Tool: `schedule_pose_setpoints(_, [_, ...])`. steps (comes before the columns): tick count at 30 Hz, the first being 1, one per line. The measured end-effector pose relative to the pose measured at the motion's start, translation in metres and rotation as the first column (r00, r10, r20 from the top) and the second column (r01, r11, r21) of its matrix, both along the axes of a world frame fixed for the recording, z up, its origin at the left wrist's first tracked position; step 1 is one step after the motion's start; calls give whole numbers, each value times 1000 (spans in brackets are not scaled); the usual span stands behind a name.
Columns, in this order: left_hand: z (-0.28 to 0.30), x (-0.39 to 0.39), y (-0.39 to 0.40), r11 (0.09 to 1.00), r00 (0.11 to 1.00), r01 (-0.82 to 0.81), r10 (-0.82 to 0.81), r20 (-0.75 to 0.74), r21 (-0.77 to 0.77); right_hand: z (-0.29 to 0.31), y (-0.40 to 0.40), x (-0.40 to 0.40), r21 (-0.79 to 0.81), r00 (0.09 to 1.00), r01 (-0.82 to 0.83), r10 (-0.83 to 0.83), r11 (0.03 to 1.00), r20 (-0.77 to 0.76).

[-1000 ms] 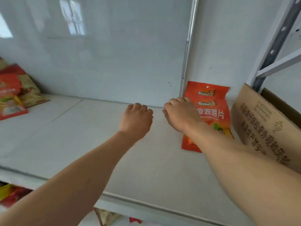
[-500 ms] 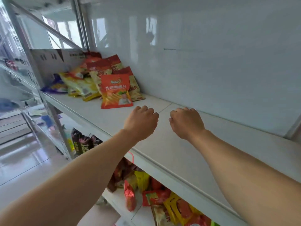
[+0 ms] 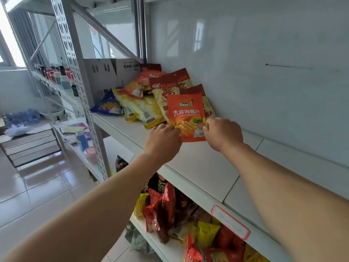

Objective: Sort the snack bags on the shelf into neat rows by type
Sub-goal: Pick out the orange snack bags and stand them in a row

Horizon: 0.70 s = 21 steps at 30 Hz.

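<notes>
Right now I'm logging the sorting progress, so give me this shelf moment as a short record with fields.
shelf: white shelf board, bare to the right of the hands
held item: orange snack bag, front of the heap, leaning back on the bags behind
left hand: fingers on the bag's lower left edge
right hand: fingers on the bag's lower right edge
heap: yellow bags, dark red and cream bags, a blue bag, mixed and overlapping
behind heap: cardboard box
sorting state: no neat rows visible yet
</notes>
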State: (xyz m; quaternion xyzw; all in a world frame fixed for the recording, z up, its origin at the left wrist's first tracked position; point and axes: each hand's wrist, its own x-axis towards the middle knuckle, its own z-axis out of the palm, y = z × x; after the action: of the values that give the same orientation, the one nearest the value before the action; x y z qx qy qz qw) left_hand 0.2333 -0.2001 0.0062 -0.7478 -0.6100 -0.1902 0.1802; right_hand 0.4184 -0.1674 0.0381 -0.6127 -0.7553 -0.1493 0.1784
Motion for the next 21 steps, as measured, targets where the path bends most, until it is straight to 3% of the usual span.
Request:
schedule_pose_setpoints(7, [-1, -14, 69, 996, 964, -32, 52, 261, -80, -1, 68, -35, -108, 927, 58, -93, 993, -363])
schedule_pose_setpoints(12, [-1, -20, 114, 988, 916, -50, 103, 388, -145, -23, 110, -33, -91, 954, 120, -140, 989, -265])
schedule_pose_setpoints(21, [-2, -42, 177, 982, 873, 19, 75, 483, -188, -45, 151, -51, -189, 842, 243, -303, 952, -447])
